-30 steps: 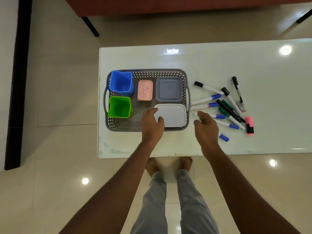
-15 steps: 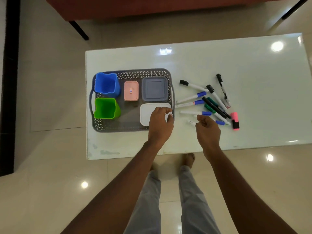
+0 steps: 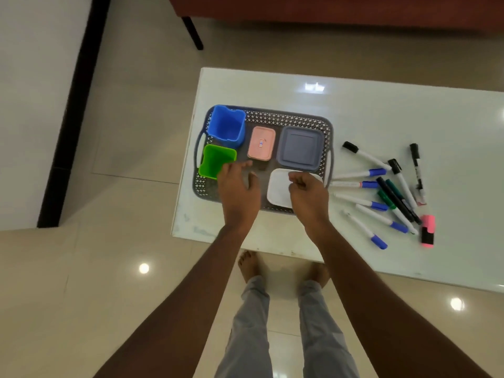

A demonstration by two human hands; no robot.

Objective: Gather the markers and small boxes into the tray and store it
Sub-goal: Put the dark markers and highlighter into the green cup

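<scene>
A grey perforated tray sits on the left part of the white table. In it stand a blue cup and a green cup, with a pink box, a grey box and a white box lying flat. My left hand hovers over the tray floor beside the green cup, fingers spread and holding nothing. My right hand is above the white box with its fingers curled; nothing shows in it. Several markers and a pink highlighter lie scattered right of the tray.
The table's near edge runs just below the tray, with my bare feet on the tiled floor under it. A dark red piece of furniture with a black leg stands beyond the table. A black strip borders the floor at left.
My left hand has moved left from the white box toward the green cup. My right hand left the markers and came over the white box. The view shifted.
</scene>
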